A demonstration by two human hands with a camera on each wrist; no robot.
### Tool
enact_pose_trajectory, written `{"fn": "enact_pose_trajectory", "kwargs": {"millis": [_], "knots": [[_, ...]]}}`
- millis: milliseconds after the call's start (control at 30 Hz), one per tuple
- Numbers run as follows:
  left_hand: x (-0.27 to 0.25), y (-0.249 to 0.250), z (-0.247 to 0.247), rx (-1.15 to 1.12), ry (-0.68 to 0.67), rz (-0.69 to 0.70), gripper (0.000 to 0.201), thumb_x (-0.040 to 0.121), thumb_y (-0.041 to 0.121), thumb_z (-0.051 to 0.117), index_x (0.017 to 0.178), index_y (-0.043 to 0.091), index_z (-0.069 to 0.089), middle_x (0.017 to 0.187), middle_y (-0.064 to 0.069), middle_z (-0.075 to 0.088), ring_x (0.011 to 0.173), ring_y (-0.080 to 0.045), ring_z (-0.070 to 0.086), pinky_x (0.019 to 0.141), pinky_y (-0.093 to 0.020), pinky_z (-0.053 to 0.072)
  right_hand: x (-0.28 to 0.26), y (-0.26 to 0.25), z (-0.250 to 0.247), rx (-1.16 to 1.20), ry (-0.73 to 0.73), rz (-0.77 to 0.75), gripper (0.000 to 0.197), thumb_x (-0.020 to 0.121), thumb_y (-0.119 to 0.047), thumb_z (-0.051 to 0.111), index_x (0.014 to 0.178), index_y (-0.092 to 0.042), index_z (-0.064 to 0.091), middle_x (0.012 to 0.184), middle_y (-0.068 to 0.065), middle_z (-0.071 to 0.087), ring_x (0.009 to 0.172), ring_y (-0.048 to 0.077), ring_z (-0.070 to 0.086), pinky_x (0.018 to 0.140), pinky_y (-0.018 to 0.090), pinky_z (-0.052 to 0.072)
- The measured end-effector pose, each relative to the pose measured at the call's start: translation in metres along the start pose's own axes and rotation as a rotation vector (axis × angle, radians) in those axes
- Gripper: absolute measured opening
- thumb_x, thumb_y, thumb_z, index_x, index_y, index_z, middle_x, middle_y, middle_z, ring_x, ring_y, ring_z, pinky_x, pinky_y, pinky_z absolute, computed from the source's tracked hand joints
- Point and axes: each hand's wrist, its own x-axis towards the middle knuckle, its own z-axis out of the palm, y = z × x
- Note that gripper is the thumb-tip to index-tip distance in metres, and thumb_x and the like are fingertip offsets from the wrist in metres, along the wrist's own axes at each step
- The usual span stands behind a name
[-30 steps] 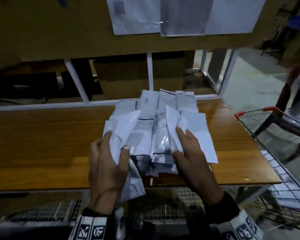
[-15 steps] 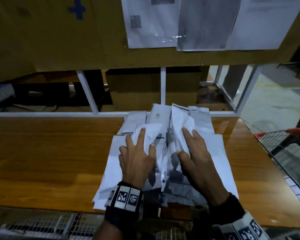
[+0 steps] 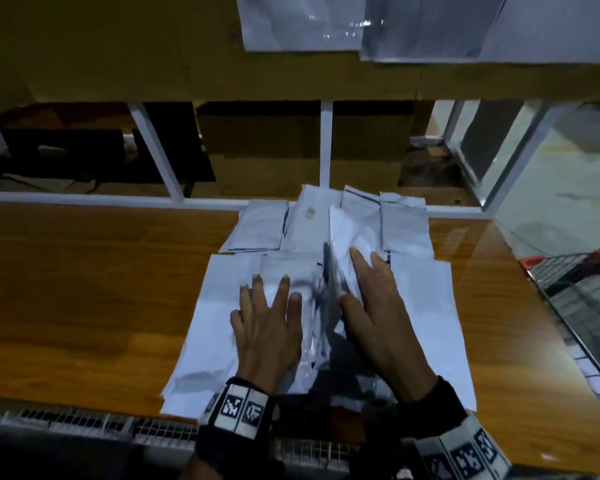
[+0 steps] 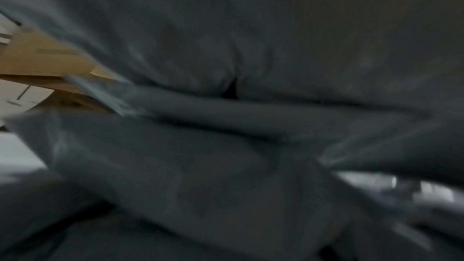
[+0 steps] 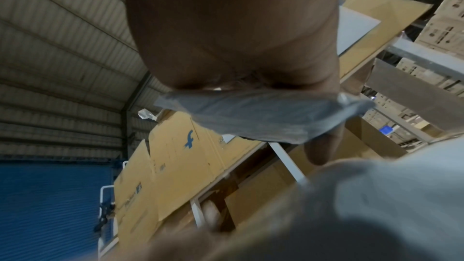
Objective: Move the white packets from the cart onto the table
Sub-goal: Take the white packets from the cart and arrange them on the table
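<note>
packets: white packets point(image 3: 326, 289), flat plastic mailer-type pouches, some with dark edge lines
state: spread in an overlapping pile, several layers
pose: mostly lying flat; one near the middle stands up on edge, tilted
location: on the wooden table point(image 3: 84, 289), right of centre, reaching from back rail to front edge
cart: wire cart point(image 3: 575, 289) at right of the table; whether packets remain inside cannot be told, view too dark

The left hand point(image 3: 265, 327) lies palm down with fingers straight and spread, pressing flat. The right hand point(image 3: 378, 306) is beside it, fingers extended forward, thumb tucked under; marker bands wrap both wrists.
</note>
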Motion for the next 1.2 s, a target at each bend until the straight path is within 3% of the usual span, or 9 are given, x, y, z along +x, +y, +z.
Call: {"fn": "enact_pose_trajectory", "kwargs": {"millis": [233,333,467,600,767,867,933,1100,1200], "knots": [[0.004,-0.03,-0.047,-0.416,0.055,0.001,0.079,0.085,0.075,0.003,0.142,0.039,0.046,0.155,0.006,0.037,0.146,-0.016,0.023,0.118,-0.049,0.018,0.0,-0.023,0.009,-0.085,0.001,0.026,0.065,0.091,-0.051,0.029,0.154,-0.043,0.013,0.166,-0.005,0.004,0.151,0.009,0.005,0.109,0.015,0.002],[0.013,-0.062,-0.055,-0.558,0.033,0.089,0.078,0.087,0.079,0.011,0.136,0.035,0.053,0.144,0.012,0.049,0.139,-0.012,0.036,0.114,-0.05,0.031,0.009,-0.04,0.017,-0.155,0.027,0.062,0.07,0.089,-0.051,0.03,0.156,-0.038,0.015,0.166,-0.002,0.006,0.15,0.017,0.011,0.109,0.022,0.012],[0.033,-0.11,-0.058,-0.713,-0.026,0.164,0.054,0.093,0.071,0.03,0.13,0.04,0.054,0.124,0.035,0.05,0.125,-0.008,0.051,0.098,-0.046,0.051,0.037,-0.059,0.044,-0.152,0.083,0.134,0.068,0.093,-0.046,0.036,0.157,-0.031,0.019,0.166,0.004,0.01,0.15,0.022,0.014,0.115,0.029,0.017],[0.059,-0.151,-0.064,-0.623,-0.009,0.203,0.053,0.1,0.059,0.033,0.134,0.026,0.056,0.132,0.008,0.056,0.122,-0.015,0.051,0.1,-0.041,0.047,0.058,-0.09,0.089,-0.191,0.04,0.173,0.072,0.089,-0.05,0.031,0.156,-0.028,0.019,0.165,0.008,0.011,0.149,0.027,0.017,0.119,0.041,0.021],[0.075,-0.175,-0.067,-0.654,-0.062,0.139,0.021,0.103,0.043,0.037,0.112,0.037,0.054,0.099,0.022,0.056,0.094,-0.005,0.055,0.076,-0.022,0.041,0.044,-0.115,0.143,-0.314,-0.033,0.171,0.071,0.09,-0.05,0.031,0.155,-0.027,0.018,0.163,0.015,0.012,0.143,0.038,0.027,0.113,0.048,0.03],[0.074,-0.187,-0.065,-0.69,-0.088,0.067,0.031,0.101,0.048,0.031,0.098,0.031,0.056,0.085,0.009,0.059,0.081,-0.009,0.056,0.065,-0.027,0.037,0.035,-0.125,0.168,-0.34,-0.117,0.224,0.071,0.091,-0.055,0.033,0.155,-0.027,0.019,0.163,0.015,0.012,0.141,0.04,0.029,0.114,0.047,0.031],[0.073,-0.195,-0.065,-0.681,-0.092,0.023,0.037,0.1,0.052,0.026,0.102,0.029,0.055,0.088,0.006,0.056,0.082,-0.012,0.053,0.071,-0.03,0.034,0.033,-0.131,0.179,-0.367,-0.134,0.233,0.083,0.081,-0.067,0.018,0.154,-0.027,0.023,0.162,0.015,0.015,0.14,0.039,0.031,0.112,0.045,0.033],[0.07,-0.207,-0.073,-0.681,-0.137,-0.051,0.024,0.104,0.044,0.024,0.103,0.032,0.046,0.079,0.02,0.035,0.072,-0.003,0.034,0.078,-0.028,0.025,0.039,-0.133,0.207,-0.607,-0.145,0.231,0.081,0.08,-0.06,0.018,0.146,-0.02,0.041,0.154,0.023,0.033,0.117,0.044,0.051,0.093,0.046,0.045],[0.072,-0.214,-0.069,-0.679,-0.15,-0.015,0.042,0.1,0.049,0.021,0.11,0.024,0.053,0.088,0.012,0.053,0.082,-0.009,0.05,0.077,-0.027,0.027,0.041,-0.128,0.223,-0.733,-0.233,0.321,0.062,0.075,-0.056,0.037,0.115,-0.018,0.065,0.124,0.022,0.062,0.09,0.041,0.062,0.075,0.044,0.049]]}}
